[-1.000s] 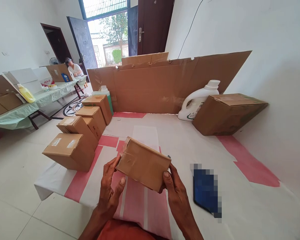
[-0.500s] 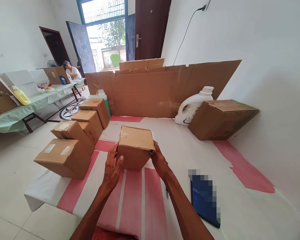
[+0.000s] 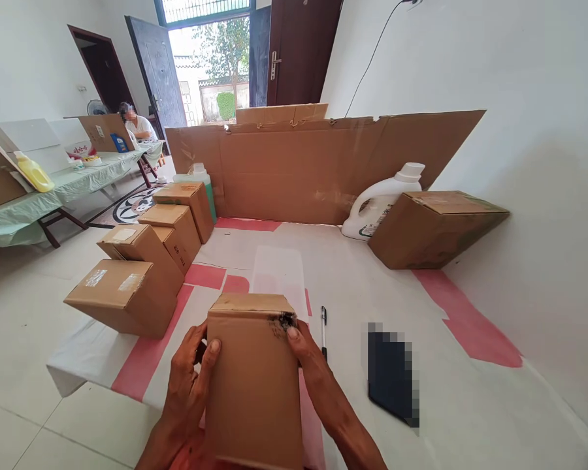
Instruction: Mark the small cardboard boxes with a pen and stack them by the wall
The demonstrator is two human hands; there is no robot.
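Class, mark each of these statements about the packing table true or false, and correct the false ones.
1. Both hands hold the cardboard box. True: the left hand grips its left side and the right hand its right.
2. A pen lies on the table to the right of that box. True.
3. The white jug lies on its side. False: it stands upright beside the large carton.
4. The held box is open at the top. False: its flaps are shut.
5. Closed cartons sit in a row along the table's left edge. True.
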